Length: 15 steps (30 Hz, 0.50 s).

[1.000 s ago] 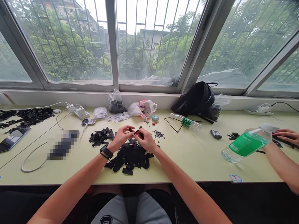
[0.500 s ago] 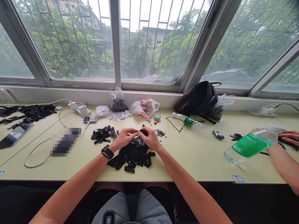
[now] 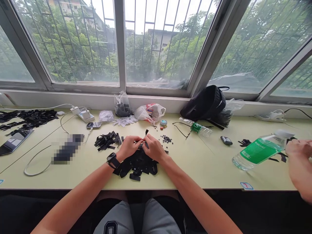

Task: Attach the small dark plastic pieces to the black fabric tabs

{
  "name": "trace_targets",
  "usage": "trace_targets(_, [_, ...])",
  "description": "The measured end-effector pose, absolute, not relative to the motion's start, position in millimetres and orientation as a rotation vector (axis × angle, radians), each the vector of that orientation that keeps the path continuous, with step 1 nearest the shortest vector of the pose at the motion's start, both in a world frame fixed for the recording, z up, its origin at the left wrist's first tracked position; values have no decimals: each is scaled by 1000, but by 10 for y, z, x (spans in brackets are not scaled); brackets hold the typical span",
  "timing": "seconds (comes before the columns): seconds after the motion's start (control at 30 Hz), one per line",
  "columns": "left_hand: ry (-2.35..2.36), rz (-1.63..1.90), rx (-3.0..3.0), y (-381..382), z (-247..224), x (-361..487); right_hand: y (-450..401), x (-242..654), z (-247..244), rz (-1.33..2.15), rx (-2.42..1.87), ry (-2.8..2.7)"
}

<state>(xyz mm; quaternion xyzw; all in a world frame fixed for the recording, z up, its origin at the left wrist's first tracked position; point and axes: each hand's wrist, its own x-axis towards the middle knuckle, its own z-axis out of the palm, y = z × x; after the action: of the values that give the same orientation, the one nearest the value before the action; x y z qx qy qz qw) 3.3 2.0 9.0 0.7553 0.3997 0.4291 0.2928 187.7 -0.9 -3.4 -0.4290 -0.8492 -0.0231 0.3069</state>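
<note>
Both hands meet above a pile of black fabric strips [image 3: 138,165] on the table. My left hand [image 3: 130,145] is closed, thumb and fingertips pinched at the same spot as the right. My right hand [image 3: 154,147] is closed too, and a black strip [image 3: 147,132] sticks up from between its fingers. What lies right at the fingertips is small and partly hidden. A second heap of black strips [image 3: 107,140] lies left of my left hand. Several small black ring-like pieces [image 3: 167,139] are scattered right of my right hand.
A large green-labelled bottle [image 3: 260,151] stands tilted at right, beside a co-worker's hand [image 3: 299,149]. Eyeglasses [image 3: 186,131] and a lying bottle [image 3: 196,127] are near a black bag [image 3: 204,104]. Plastic bags [image 3: 149,113], chargers and a cable [image 3: 36,175] lie behind and left.
My right hand has turned, its knuckles now more upward, and a black strip end now shows above the fingers. The co-worker's hand at right has moved and closed.
</note>
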Motion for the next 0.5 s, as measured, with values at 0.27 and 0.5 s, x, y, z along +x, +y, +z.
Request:
trace_targets(0.27, [1314,953,2576,-42,206,138,40,1880,-40,-280,-1225,-2335])
trace_targets(0.5, [1210,727,2974,-2,341,148,17,1899,-21,-350,-1259,-2335])
